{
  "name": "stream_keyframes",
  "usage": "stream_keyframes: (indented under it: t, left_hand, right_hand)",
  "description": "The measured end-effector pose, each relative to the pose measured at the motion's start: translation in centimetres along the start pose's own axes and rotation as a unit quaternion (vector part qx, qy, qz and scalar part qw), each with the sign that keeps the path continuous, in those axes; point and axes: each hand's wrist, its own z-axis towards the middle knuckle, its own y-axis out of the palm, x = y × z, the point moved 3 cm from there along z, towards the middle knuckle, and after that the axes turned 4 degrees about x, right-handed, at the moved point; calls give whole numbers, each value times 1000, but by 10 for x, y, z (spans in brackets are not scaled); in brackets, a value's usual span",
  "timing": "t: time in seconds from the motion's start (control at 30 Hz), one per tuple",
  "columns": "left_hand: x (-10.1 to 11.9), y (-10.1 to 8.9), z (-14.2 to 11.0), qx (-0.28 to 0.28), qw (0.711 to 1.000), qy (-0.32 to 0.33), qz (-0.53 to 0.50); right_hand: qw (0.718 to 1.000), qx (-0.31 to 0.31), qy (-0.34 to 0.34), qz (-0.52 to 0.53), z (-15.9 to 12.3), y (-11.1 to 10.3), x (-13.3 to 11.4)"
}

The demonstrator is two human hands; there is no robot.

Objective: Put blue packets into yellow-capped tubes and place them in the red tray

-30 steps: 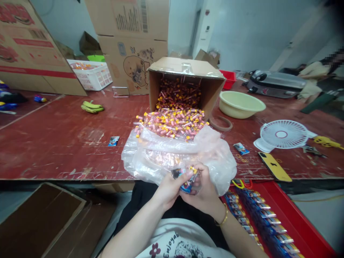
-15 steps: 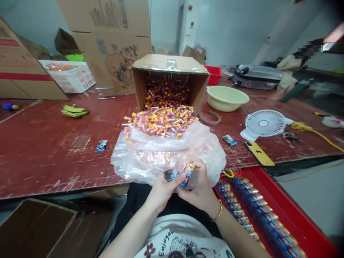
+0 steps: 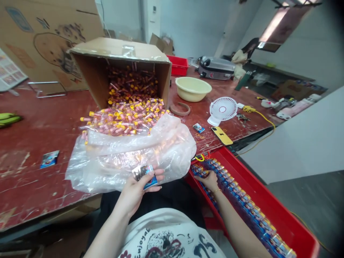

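Note:
My left hand (image 3: pixel 137 188) is closed on a small stack of blue printed cards (image 3: pixel 146 175), held over my lap at the table's front edge. My right hand (image 3: pixel 209 179) reaches down to the right into a red tray (image 3: pixel 271 206) and rests on rows of packed tubes (image 3: pixel 242 204); its fingers curl on one, though what they hold is hidden. A tipped cardboard box (image 3: pixel 120 57) spills pink tubes with yellow caps (image 3: pixel 123 118) onto a crumpled clear plastic bag (image 3: pixel 139 150) just ahead of my left hand.
On the worn red table (image 3: pixel 32 136) lie loose cards (image 3: pixel 49 158) (image 3: pixel 198 127), a yellow phone (image 3: pixel 221 135), a white fan (image 3: pixel 222 109), a cream basin (image 3: pixel 192 88), a tape ring (image 3: pixel 180 108) and bananas (image 3: pixel 8 118). A person sits far back right (image 3: pixel 243 55).
My right hand left the cards and moved down right into the red tray. My left hand keeps the cards. The view swung right and down.

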Motion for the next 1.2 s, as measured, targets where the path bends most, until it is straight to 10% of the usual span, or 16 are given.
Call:
stream_keyframes:
  t: [0.3, 0.5, 0.63, 0.73, 0.9, 1.2]
  left_hand:
    - [-5, 1, 2, -48, 999, -6, 16]
    - [0, -9, 3, -13, 999, 34, 14]
    - [6, -26, -3, 28, 998, 58, 1]
    - [9, -38, -9, 53, 997, 63, -14]
    - [12, -50, -11, 60, 994, 63, -61]
    - [3, -32, -2, -18, 994, 65, -81]
  right_hand:
    - [996, 33, -76, 37, -1, -26, -29]
    - [862, -8, -390, 324, -15, -20, -242]
    - [770, -213, -526, 291, -53, 43, -391]
    - [737, -288, -564, 238, -74, 91, -444]
    - [733, -348, -547, 208, -68, 102, -436]
    - [746, -444, -283, 407, -49, -27, -337]
